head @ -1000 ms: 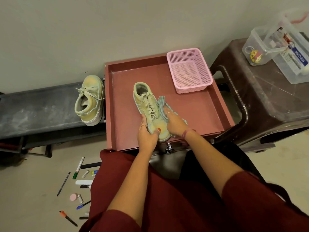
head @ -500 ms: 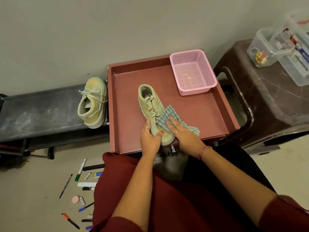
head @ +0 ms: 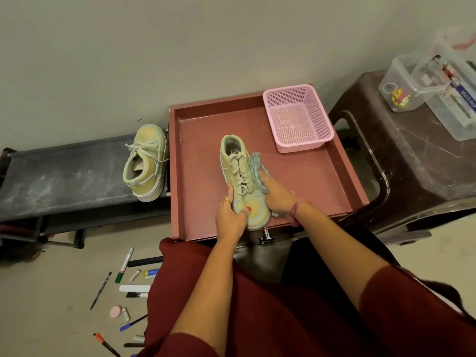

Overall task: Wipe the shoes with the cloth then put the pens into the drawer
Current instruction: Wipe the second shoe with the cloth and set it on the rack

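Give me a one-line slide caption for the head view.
Left hand steadies a shoe in the drawer while right hand wipes with cloth.

bare home corner: plastic stool (head: 412, 161), floor clutter

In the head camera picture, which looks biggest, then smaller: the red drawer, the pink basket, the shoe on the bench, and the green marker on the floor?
1. Red drawer
2. Pink basket
3. Shoe on the bench, only slightly smaller than the basket
4. Green marker
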`<state>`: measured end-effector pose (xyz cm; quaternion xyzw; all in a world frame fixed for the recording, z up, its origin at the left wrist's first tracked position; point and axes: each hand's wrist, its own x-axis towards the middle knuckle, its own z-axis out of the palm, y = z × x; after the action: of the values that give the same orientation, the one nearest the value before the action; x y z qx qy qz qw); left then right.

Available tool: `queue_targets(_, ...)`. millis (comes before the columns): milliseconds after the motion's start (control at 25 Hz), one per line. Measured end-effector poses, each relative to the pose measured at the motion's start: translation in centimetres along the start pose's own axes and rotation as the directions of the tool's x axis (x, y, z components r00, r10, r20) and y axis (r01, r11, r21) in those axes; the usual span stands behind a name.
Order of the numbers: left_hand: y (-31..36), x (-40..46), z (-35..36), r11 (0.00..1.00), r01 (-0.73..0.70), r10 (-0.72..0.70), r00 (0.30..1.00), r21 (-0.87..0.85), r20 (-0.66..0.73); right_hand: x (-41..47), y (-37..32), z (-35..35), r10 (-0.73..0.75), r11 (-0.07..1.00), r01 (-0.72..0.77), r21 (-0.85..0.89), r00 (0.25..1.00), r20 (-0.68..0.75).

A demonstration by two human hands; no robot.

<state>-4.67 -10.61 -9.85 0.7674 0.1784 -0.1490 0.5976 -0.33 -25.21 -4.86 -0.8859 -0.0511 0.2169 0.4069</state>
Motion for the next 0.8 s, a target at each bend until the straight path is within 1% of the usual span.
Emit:
queue_targets(80,-0.1,0.0,0.0,1.000,0.019,-0.019,1.000,-0.023,-0.005,-5.0,1.7,1.3,0.017,1.000,-0.017,-0.005,1.000,0.023)
queue_targets(160,0.3,-0.2,-0.2,1.000,0.014,-0.014,1.000,-0.021,-0.009,-8.3,2.6,2.6,0.039,0.997,-0.040,0.062,0.999,0.017)
queue_targets(200,0.8,-0.6,-0.1,1.000,-0.004,0.004,1.000,0.018,0.000,-8.8,2.9,3.1,0.058,0.992,-0.060,0.115,0.998,0.016)
queue_targets(280,1.7,-1.9,0.3,0.988,-0.057,0.052,0.998,0.146,0.038,-8.2,3.3,3.3,0.089,0.962,-0.085,0.260,0.996,-0.003)
queue_targets(360,2.0,-3.3,1.2,0.959,-0.125,0.103,0.990,0.254,0.098,-7.6,3.4,3.1,0.128,0.897,-0.114,0.428,0.992,-0.005)
queue_targets(400,1.9,-3.7,1.7,0.945,-0.146,0.121,0.988,0.291,0.101,-7.5,3.5,3.0,0.162,0.854,-0.147,0.499,0.987,0.012)
queue_targets(440,1.6,-4.0,2.2,0.938,-0.158,0.141,0.987,0.310,0.076,-7.5,3.5,2.9,0.183,0.837,-0.169,0.521,0.983,0.026)
queue_targets(480,1.5,-4.2,2.5,0.937,-0.161,0.160,0.987,0.309,0.029,-7.6,3.4,2.9,0.189,0.836,-0.176,0.519,0.982,0.028)
queue_targets(600,1.3,-3.9,2.9,0.939,-0.171,0.212,0.971,0.297,-0.112,-6.0,1.9,2.1,0.184,0.898,-0.158,0.411,0.983,-0.024)
queue_targets(720,1.1,-4.0,2.7,0.949,-0.177,0.219,0.966,0.262,-0.140,-2.4,0.3,0.5,0.112,0.958,-0.100,0.267,0.993,-0.030)
queue_targets(800,1.0,-4.2,2.4,0.960,-0.178,0.210,0.968,0.215,-0.138,0.5,-0.4,-0.8,0.100,0.974,-0.094,0.208,0.995,-0.017)
